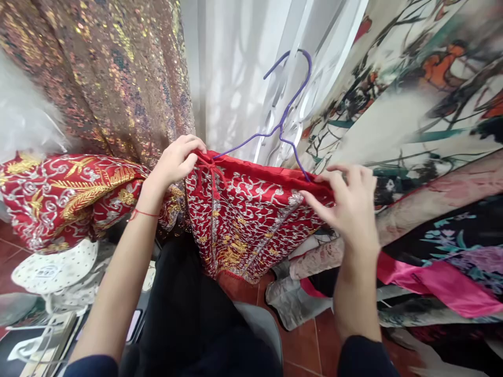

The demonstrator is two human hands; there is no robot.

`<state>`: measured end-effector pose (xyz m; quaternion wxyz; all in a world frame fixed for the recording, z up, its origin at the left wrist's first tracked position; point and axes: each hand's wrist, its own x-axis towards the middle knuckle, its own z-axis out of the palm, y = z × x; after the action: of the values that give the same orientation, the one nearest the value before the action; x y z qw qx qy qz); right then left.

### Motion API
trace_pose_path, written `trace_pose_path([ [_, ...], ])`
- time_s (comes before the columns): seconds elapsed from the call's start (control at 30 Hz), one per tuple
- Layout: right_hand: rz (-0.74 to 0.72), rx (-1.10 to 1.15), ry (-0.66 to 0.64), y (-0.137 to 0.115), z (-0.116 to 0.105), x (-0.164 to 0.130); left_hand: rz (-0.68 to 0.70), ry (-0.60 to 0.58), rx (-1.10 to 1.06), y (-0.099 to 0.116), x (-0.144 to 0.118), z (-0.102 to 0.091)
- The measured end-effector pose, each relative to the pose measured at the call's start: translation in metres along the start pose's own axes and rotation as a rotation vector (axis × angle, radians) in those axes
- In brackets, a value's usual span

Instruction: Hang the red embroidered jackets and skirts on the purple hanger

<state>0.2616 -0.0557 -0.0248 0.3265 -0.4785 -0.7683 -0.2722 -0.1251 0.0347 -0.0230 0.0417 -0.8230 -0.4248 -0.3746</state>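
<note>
My left hand (176, 159) pinches the red garment's (247, 220) top edge, my right hand (348, 204) grips its other corner; it's draped on the purple hanger (288, 107), before the white curtain (236, 73).

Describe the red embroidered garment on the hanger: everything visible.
The red garment is satin-looking cloth, densely embroidered with silver scrolls and gold motifs. It drapes over a purple wire hanger, whose hook points up before white curtains. A red tie knot sits near its upper left edge. The left hand grips its top left corner; the right hand pinches the top right edge by the hanger's arm. Its lower edge hangs above the tiled floor.
</note>
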Motion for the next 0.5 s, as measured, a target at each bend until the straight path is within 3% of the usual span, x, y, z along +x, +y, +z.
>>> trace_pose_path([
  [0.17, -0.016, 0.296, -0.265, 0.059, -0.013, -0.004, -0.102, -0.071, 0.226, -0.002, 0.000, -0.013],
  [0.3, -0.035, 0.452, -0.336, 0.064, -0.022, 0.007, -0.118, -0.072, 0.258, 0.006, -0.009, -0.025],
  [0.37, -0.015, 0.483, -0.223, 0.058, -0.024, 0.012, -0.155, 0.009, 0.218, 0.008, -0.013, -0.029],
  [0.5, 0.161, 0.497, 0.165, 0.042, -0.016, 0.013, -0.257, 0.269, 0.031, -0.004, -0.015, -0.019],
])
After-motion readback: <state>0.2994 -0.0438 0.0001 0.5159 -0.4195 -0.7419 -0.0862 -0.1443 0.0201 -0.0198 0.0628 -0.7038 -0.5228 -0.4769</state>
